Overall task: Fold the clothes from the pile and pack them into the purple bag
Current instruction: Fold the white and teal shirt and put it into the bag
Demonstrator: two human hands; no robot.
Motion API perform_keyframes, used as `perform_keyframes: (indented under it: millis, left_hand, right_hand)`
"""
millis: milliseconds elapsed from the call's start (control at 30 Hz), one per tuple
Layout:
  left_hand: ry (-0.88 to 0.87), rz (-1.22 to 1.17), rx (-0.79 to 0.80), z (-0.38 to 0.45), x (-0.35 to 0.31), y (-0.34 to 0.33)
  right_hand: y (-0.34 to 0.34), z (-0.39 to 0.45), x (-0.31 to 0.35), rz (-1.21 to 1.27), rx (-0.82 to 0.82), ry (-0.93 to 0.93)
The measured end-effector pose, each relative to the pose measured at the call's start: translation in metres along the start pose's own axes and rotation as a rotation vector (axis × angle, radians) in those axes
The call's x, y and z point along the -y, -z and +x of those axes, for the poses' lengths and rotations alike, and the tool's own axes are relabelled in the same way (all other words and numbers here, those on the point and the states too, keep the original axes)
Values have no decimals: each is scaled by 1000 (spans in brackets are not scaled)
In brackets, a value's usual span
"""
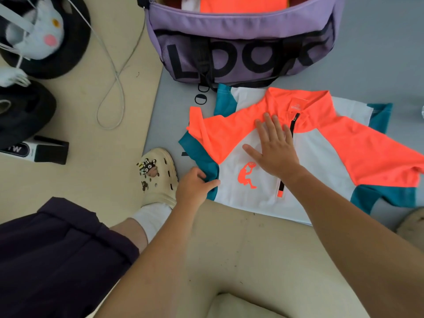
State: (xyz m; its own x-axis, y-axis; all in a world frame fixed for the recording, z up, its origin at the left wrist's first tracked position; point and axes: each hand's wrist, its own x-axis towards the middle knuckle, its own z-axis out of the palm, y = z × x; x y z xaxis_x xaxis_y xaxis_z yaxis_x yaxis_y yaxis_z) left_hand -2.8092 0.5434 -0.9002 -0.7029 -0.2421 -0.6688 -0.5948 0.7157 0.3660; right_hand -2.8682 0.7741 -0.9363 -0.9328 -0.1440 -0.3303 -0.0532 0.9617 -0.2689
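dark purple shorts [57, 260] nearest the camera at 8 o'clock, over a bent knee; white sock and a cream clog [159, 177] with charms just beyond, planted on the beige floor [241, 249] at the edge of a grey mat [160, 106].

left hand [195, 188], just right of the clog: fingers curled round the teal cuff of the shirt's [321, 161] near-left sleeve, gripping the fabric at its fold.

right hand [273, 148], further in toward centre: palm down, fingers straight and spread, pressing flat on the shirt's chest where orange meets white, beside the black zip. nothing held.

shirt lies face up across the mat, partly over the floor. collar points to 12 o'clock, toward the bag; hem toward 6. long axis with the sleeves runs roughly 9 to 3, tilted down at the 3 o'clock end. orange yoke and sleeves, white body, teal cuffs, orange figure print on the chest.

purple bag [243, 26] at 12 o'clock, mouth open, touching the shirt's collar edge; orange and white cloth [243, 4] shows inside.

far at 10 o'clock: plush toy [40, 31] on a black round cushion [75, 44], looped grey cable [112, 83], small black-and-white box [43, 150].
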Motion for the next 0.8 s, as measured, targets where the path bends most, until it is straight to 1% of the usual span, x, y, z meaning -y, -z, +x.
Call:
perform_keyframes:
  millis: [100,167,200,233,267,300,367,400,433,467,600,633,700,733,800]
  left_hand:
    - [-19,162,89,5,6,6]
    - [58,348,171,9,7,14]
    - [100,426,187,10,6,19]
    - [127,455,159,13,2,23]
    - [116,422,83,15,-2,28]
    - [76,344,-35,18,-9,32]
    - [-54,149,-284,29,-26,38]
    - [-116,69,-349,37,-35,41]
    - [-149,22,-361,45,-44,42]
    - [-145,17,-350,53,-51,42]
    - [-22,193,-384,84,-61,42]
    - [11,232,-366,91,-61,43]
    - [57,304,-280,100,-60,46]
    - [48,302,-249,102,-59,48]
    - [-38,154,-250,102,-57,50]
  right_hand:
    - [-1,-1,-1,8,-24,0]
    - [-3,-1,-1,7,-32,1]
    - [-4,-2,-1,4,-38,4]
    - [-5,-2,-1,1,-50,9]
    - [-7,-3,-2,-2,-65,14]
    - [-9,-3,-2,-10,-77,18]
    - [-13,-3,-3,-37,-94,30]
    - [-15,-4,-4,-55,-103,34]
    - [-17,-4,-5,-72,-111,36]
    - [-20,-4,-5,-87,-120,35]
    - [-29,-1,-5,-133,-170,21]
    - [-30,1,-5,-139,-176,24]
    - [-31,3,-5,-138,-181,30]
    - [-31,3,-6,-138,-181,33]
    - [-31,0,-5,-125,-171,37]
